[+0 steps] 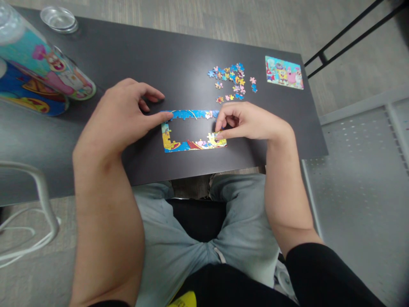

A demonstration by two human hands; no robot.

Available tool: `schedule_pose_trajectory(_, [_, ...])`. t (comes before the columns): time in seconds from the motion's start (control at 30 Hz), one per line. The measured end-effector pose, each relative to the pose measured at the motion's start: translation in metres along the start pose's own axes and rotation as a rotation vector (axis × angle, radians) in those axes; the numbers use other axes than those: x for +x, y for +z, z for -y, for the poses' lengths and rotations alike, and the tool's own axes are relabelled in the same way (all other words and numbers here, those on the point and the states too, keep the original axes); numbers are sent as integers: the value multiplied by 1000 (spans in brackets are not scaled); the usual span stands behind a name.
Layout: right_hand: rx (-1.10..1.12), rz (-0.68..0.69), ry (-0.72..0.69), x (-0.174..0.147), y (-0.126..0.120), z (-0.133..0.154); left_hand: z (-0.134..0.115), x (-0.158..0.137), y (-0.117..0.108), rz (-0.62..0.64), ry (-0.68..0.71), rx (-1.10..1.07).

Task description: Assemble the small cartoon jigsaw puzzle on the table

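A jigsaw puzzle border [191,146] lies on the dark table in front of me, joined into a rectangle with bare tabletop in its middle. The thumb of my left hand [128,111] rests on its upper left corner, and the other fingers are spread over the table. At the right side of the border, my right hand [243,121] has thumb and fingertips together on a yellow puzzle piece [212,137]. Those fingers hide part of the right side. Beyond it lies a pile of loose puzzle pieces [228,74], with several scattered nearer to me.
A small picture card [284,73] lies at the table's far right. On the left stand a tall clear-topped container [12,25] with cartoon pictures and a round metal lid [59,19]. The table's front edge [198,174] runs just above my legs.
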State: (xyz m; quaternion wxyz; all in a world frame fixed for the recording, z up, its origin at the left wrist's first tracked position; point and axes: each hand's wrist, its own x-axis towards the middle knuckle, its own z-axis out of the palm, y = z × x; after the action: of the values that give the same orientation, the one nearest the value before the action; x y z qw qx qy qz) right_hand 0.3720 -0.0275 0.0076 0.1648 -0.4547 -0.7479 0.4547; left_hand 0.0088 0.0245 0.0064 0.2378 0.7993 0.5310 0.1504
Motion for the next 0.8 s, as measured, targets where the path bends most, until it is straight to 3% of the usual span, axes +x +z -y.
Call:
schedule_pose_trajectory(0.4, [-41,-32,61,-4,-2,5,1,0,0,-1,6,-17])
schedule_pose_trajectory(0.47, [-9,-126,67,-7,-6,0,-1,0,-1,4,12,-19])
schedule_pose_trajectory(0.67, [-49,-641,119,-7,-34,-33,-9,-1,-8,46,4,-5])
schedule_pose_trajectory(0.8, [-133,-747,210,-2,-50,-52,-5,0,-8,39,15,-4])
